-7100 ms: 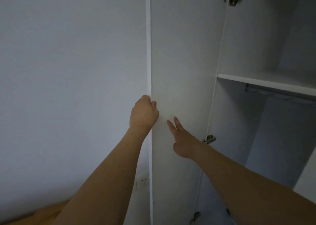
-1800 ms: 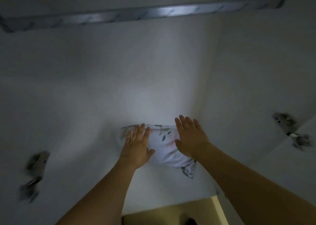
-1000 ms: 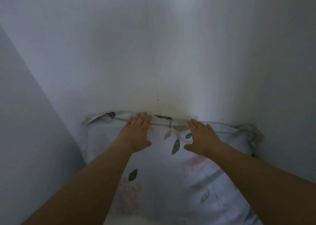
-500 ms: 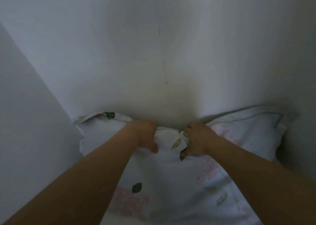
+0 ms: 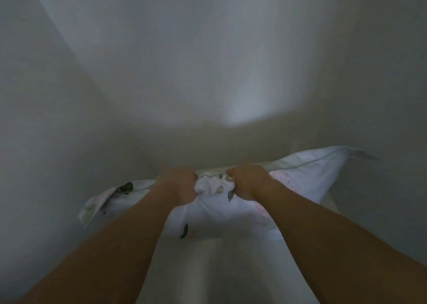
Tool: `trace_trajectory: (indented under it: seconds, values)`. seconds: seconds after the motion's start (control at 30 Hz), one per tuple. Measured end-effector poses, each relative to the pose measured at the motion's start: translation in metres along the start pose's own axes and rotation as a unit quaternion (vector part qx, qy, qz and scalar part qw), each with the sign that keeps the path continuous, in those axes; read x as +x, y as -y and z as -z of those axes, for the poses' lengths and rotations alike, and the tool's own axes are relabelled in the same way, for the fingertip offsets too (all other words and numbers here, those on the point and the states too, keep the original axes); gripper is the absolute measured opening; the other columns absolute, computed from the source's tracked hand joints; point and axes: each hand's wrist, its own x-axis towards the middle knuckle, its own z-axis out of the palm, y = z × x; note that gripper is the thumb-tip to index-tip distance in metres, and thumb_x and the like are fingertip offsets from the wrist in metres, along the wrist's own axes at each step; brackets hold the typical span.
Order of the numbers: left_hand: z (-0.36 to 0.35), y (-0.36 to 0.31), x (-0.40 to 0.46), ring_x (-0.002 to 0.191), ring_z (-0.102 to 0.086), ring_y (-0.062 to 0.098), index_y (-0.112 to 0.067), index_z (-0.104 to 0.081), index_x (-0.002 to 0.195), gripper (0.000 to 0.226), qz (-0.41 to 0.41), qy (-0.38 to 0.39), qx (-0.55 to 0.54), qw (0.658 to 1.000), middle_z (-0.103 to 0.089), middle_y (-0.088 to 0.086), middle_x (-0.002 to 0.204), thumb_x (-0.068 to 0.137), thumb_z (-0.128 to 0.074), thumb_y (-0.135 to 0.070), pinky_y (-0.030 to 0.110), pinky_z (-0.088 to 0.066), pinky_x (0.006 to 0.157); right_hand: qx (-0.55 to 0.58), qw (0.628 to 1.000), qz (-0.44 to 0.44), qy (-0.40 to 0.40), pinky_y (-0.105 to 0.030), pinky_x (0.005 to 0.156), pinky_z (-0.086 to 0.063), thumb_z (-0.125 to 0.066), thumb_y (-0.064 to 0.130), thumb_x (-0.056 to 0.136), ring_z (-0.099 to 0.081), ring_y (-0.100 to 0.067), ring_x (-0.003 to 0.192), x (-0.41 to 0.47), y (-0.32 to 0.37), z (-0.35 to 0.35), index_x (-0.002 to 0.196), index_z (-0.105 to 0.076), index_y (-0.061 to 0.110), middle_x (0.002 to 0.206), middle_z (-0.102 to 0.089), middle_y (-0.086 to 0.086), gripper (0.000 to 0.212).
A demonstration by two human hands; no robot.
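The pillow is white and soft, printed with dark green leaves and faint pink blooms, a thin piped seam running along its far edge. It lies at the foot of the pale back panel, its right corner poking up toward that panel. The left hand and right hand, both below the panel, clutch bunched fabric at the pillow's middle, fingers curled tight. The dim, blurred view probably hides more print.

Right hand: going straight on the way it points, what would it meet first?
The right hand grips the floral pillow; straight beyond the bunched fabric it would probably meet the white back panel, though depth is unclear.
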Motion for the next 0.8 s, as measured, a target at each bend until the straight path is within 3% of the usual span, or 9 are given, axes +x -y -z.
trace_trajectory:
  seconds: [0.17, 0.3, 0.4, 0.5, 0.63, 0.8]
  values:
    - [0.089, -0.016, -0.115, 0.091, -0.067, 0.024, -0.016, -0.071, 0.093, 0.026, -0.027, -0.032, 0.002, 0.999, -0.071, 0.006, 0.099, 0.086, -0.057, -0.038, 0.023, -0.041, 0.069, 0.052, 0.997, -0.046, 0.015, -0.034, 0.089, -0.048, -0.064, 0.025, 0.08, -0.062, -0.026, 0.109, -0.102, 0.047, 0.097, 0.109, -0.064, 0.022, 0.117, -0.067, -0.004, 0.029]
    - [0.169, -0.025, -0.209, 0.094, -0.066, 0.026, -0.018, -0.07, 0.097, 0.03, -0.04, -0.003, -0.026, 0.999, -0.07, 0.006, 0.104, 0.085, -0.058, -0.042, 0.026, -0.044, 0.072, 0.078, 0.995, -0.057, 0.034, -0.032, 0.088, -0.048, -0.068, 0.028, 0.075, -0.062, -0.026, 0.108, -0.178, 0.084, 0.182, 0.106, -0.066, 0.022, 0.115, -0.067, -0.004, 0.031]
    - [0.223, -0.03, -0.273, 0.091, -0.066, 0.025, -0.019, -0.07, 0.095, 0.03, -0.054, 0.012, -0.045, 0.997, -0.071, 0.006, 0.102, 0.085, -0.058, -0.045, 0.028, -0.047, 0.073, 0.083, 0.993, -0.06, 0.054, -0.03, 0.082, -0.045, -0.071, 0.031, 0.073, -0.061, -0.026, 0.107, -0.228, 0.111, 0.241, 0.102, -0.061, 0.022, 0.113, -0.066, -0.003, 0.033]
    - [0.282, -0.028, -0.342, 0.088, -0.066, 0.024, -0.022, -0.07, 0.093, 0.032, -0.061, 0.012, -0.058, 0.996, -0.071, 0.004, 0.099, 0.083, -0.057, -0.049, 0.028, -0.048, 0.072, 0.084, 0.992, -0.061, 0.075, -0.028, 0.075, -0.04, -0.074, 0.033, 0.07, -0.061, -0.028, 0.106, -0.277, 0.147, 0.309, 0.112, -0.051, 0.024, 0.113, -0.065, -0.005, 0.048]
    - [0.337, -0.021, -0.411, 0.087, -0.067, 0.025, -0.024, -0.07, 0.094, 0.038, -0.058, -0.012, -0.072, 0.996, -0.071, 0.002, 0.098, 0.081, -0.058, -0.057, 0.028, -0.048, 0.07, 0.088, 0.99, -0.053, 0.097, -0.033, 0.088, -0.047, -0.078, 0.039, 0.066, -0.059, -0.026, 0.11, -0.325, 0.188, 0.373, 0.123, -0.048, 0.032, 0.119, -0.064, 0.0, 0.066]
    - [0.365, -0.024, -0.463, 0.076, -0.065, 0.023, -0.023, -0.071, 0.085, 0.034, -0.028, -0.041, -0.125, 0.991, -0.072, 0.004, 0.09, 0.079, -0.063, -0.055, 0.028, -0.046, 0.066, 0.064, 0.993, -0.005, 0.104, -0.03, 0.086, -0.05, -0.076, 0.043, 0.068, -0.063, -0.021, 0.103, -0.359, 0.215, 0.411, 0.102, -0.063, 0.026, 0.109, -0.068, 0.0, 0.04]
